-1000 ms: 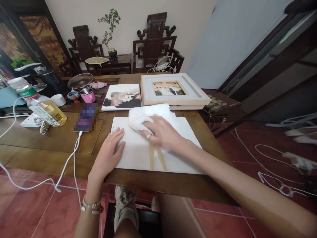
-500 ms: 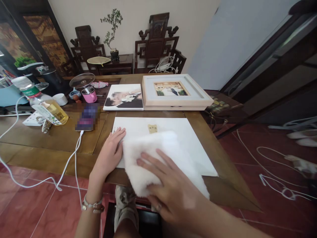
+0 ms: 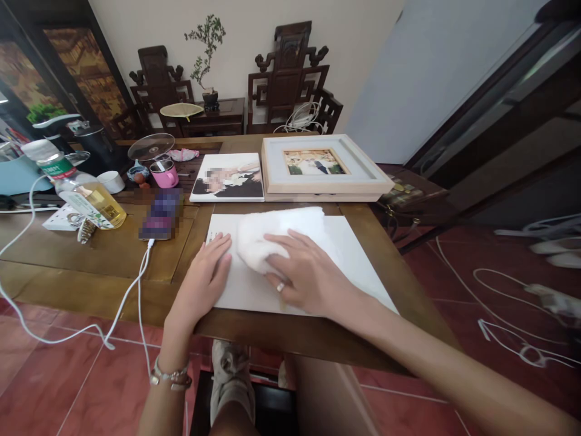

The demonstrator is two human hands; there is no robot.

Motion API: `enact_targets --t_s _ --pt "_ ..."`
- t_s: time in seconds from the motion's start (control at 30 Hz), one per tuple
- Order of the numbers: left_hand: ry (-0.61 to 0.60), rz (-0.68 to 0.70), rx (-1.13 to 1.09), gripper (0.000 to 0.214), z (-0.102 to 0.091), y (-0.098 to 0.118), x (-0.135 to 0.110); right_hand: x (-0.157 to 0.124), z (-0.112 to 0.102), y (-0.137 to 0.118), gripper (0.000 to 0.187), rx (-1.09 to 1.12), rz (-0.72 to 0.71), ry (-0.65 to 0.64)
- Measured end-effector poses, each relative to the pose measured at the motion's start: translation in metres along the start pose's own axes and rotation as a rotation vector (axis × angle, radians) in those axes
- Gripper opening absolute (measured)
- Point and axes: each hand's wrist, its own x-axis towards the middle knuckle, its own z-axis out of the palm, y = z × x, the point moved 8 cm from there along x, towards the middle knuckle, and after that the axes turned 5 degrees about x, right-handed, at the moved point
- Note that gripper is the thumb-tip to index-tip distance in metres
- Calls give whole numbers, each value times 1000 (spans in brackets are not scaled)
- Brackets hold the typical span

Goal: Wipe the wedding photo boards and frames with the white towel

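Observation:
A flat white board or album cover [image 3: 254,293] lies on the wooden table [image 3: 376,339] in front of me. My left hand [image 3: 206,269] rests flat on its left edge, fingers stretched out and holding nothing. My right hand [image 3: 308,266] grips a fluffy white cloth [image 3: 258,233] and presses it on the upper middle of the board. The cloth covers the small tan patch seen on the board earlier, and partly hides my right fingertips.
Behind the board are a photo book [image 3: 227,175] and a boxed picture frame [image 3: 327,175]. To the left stand a phone [image 3: 161,215] on a white charging cable [image 3: 138,290], a bottle [image 3: 97,200], a pink mug [image 3: 166,174] and a white cup [image 3: 110,181].
My right hand has slid the cloth away from me, up the board from the near edge, and the cloth looks more bunched. My left hand stays in place.

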Motion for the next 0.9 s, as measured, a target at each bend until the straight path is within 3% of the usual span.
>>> enact_targets --t_s 0.17,0.27,0.4,0.5,0.7,0.9 --pt "138 59 -110 47 -18 9 -3 22 9 3 24 -63 80 4" --pt "175 90 -158 53 -23 10 -6 20 16 -27 24 12 -34 -56" --pt "206 85 -189 61 -24 6 -9 -4 19 -70 19 138 -244 -131" --pt "191 53 -195 63 -22 2 -9 -26 14 -83 16 205 -302 -158" --pt "77 -19 -95 51 -8 -3 -5 -42 -12 -56 19 269 -207 -129" --pt "-26 -10 21 43 3 -4 -2 -12 -20 -2 22 163 -6 -59"
